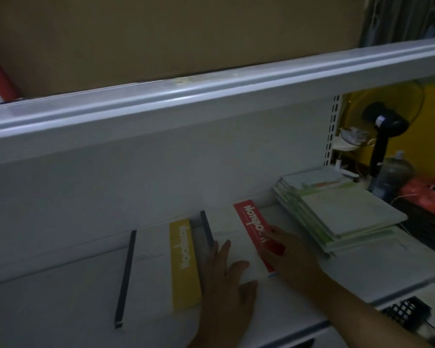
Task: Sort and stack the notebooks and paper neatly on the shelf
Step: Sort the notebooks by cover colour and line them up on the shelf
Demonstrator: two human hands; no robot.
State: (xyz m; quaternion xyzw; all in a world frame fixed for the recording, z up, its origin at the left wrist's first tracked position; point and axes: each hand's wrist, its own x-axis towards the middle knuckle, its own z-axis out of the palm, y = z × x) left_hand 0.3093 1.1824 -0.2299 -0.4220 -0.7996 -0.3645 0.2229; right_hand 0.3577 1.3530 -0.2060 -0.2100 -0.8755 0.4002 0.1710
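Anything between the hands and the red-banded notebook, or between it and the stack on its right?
Nothing visible. Left hand and right hand rest on the red-banded notebook; bare shelf separates it from the stack.

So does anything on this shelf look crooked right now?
Yes. The pile of pale green and white booklets at the right end of the white metal shelf is fanned out, its edges stepped rather than squared.

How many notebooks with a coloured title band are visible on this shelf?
2. The yellow-banded notebook lies left; the red-banded notebook lies right of it, under the left hand and right hand. More may be hidden beneath them or in the pile at far right.
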